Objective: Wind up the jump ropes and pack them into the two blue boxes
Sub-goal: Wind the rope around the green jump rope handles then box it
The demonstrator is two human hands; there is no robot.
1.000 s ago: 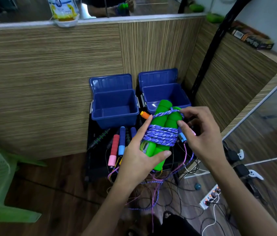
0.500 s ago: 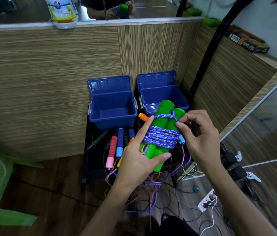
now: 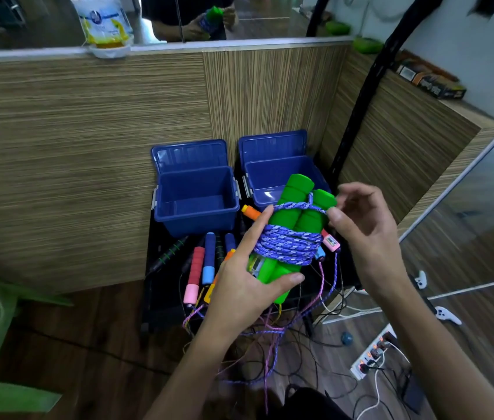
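Green jump-rope handles [image 3: 292,225], purple-wrapped, are gripped mid-frame by the left hand [image 3: 248,286]; the cord [image 3: 288,247] is pinched by right hand [image 3: 364,228] fingertips.

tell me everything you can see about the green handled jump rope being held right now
The green jump rope has two thick, foam-looking green handles held side by side, tilted up toward the right blue box. Purple-and-white braided cord is wound many times around their middle, with one loop crossing higher up and knotted. The left hand grips the lower part from below; the right hand pinches the upper loop. It is held above the other ropes' handles.
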